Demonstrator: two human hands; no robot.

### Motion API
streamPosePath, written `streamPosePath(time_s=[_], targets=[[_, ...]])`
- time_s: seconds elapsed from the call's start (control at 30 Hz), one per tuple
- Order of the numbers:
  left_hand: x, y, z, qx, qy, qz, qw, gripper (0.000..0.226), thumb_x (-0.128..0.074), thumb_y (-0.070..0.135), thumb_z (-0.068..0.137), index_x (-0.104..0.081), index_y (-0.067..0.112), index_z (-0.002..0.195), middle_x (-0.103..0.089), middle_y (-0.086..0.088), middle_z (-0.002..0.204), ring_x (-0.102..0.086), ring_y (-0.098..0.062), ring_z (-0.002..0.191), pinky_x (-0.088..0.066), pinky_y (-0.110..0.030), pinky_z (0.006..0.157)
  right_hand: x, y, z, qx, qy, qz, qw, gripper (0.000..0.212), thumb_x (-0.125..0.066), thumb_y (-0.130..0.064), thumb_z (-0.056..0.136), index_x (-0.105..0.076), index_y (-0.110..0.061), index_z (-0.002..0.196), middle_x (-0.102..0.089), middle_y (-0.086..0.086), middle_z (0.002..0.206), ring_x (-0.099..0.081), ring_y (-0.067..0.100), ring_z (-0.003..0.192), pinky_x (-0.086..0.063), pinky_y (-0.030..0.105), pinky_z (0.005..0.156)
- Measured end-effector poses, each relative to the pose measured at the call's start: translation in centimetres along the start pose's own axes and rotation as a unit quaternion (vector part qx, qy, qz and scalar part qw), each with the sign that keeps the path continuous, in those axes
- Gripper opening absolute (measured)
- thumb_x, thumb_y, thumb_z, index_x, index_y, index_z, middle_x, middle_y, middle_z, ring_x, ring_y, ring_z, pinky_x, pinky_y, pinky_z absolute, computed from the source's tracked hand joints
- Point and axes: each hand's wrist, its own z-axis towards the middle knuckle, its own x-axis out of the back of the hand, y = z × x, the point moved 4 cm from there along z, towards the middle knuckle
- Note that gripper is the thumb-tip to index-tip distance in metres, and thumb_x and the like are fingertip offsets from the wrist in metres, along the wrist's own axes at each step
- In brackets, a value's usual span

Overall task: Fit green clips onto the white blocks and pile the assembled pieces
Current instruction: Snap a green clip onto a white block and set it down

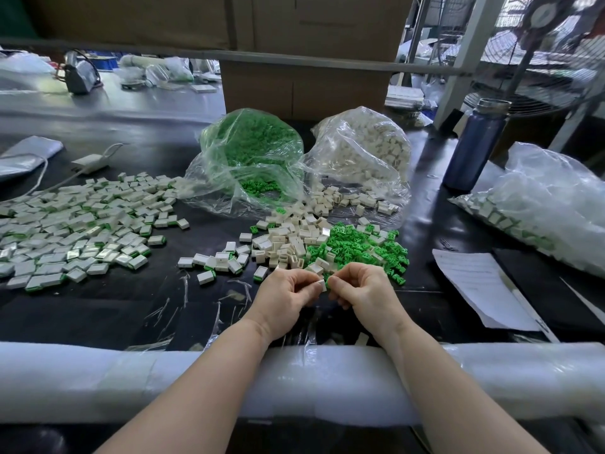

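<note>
The left hand (288,290) and right hand (357,286) pinched one white block (321,285) between them, near the tabletop's (98,309) front edge.

A single wide-angle view is looking forward and down from the person's head, facing across a black worktable (98,309) toward brown cardboard boxes (304,80) at its far side. It is sitting close above the padded white foam near edge (98,381), with both forearms reaching in from the bottom; straight lines are bending toward the frame's edges.
</note>
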Motion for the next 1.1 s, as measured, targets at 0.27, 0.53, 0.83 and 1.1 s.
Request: streamPosePath(time_s=[0.27, 0.53, 0.83, 1.1], targets=[[-0.2, 0.03, -0.16, -0.01, -0.018, 0.032, 0.999, 0.015, -0.062, 0.011, 0.087, -0.07, 0.003, 0.096, -0.07, -0.012, 0.09, -0.061, -0.018, 0.085, -0.05, -0.035, 0.088, -0.07, 0.02, 0.07, -0.001, -0.004, -0.029, 1.0, 0.024, -0.063, -0.003, 0.085, -0.059, -0.015, 0.064, -0.057, 0.0, 0.056, -0.047, 0.0, 0.044, -0.042, 0.016, 0.047], [-0.28, -0.09, -0.23, -0.003, -0.029, 0.041, 0.999, 0.014, -0.062, 0.013, 0.087, -0.072, 0.006, 0.094, -0.071, -0.01, 0.089, -0.064, -0.025, 0.089, -0.05, -0.037, 0.088, -0.25, -0.13, -0.09, 0.02, -0.029, -0.048, 0.998, 0.025, -0.064, -0.002, 0.084, -0.059, -0.016, 0.063, -0.057, -0.002, 0.054, -0.048, 0.0, 0.045, -0.041, 0.014, 0.049], [-0.29, 0.73, -0.39, -0.03, 0.016, 0.025, 0.999, 0.01, -0.064, 0.02, 0.086, -0.071, 0.017, 0.093, -0.068, -0.017, 0.078, -0.062, -0.04, 0.075, -0.053, -0.048, 0.072, 0.11, -0.3, -0.12, 0.04, -0.007, 0.07, 0.997, 0.017, -0.069, -0.001, 0.079, -0.061, -0.01, 0.067, -0.063, -0.004, 0.049, -0.056, 0.001, 0.044, -0.043, 0.012, 0.044], [0.07, 0.39, -0.14, -0.001, 0.03, -0.001, 1.0, 0.02, -0.062, 0.004, 0.08, -0.066, 0.023, 0.074, -0.065, -0.016, 0.07, -0.056, -0.022, 0.065, -0.051, -0.041, 0.072, -0.16, -0.52, -0.31, 0.059, -0.036, 0.074, 0.995, 0.015, -0.067, -0.002, 0.082, -0.064, -0.008, 0.068, -0.062, -0.004, 0.054, -0.053, 0.002, 0.047, -0.043, 0.014, 0.047]])
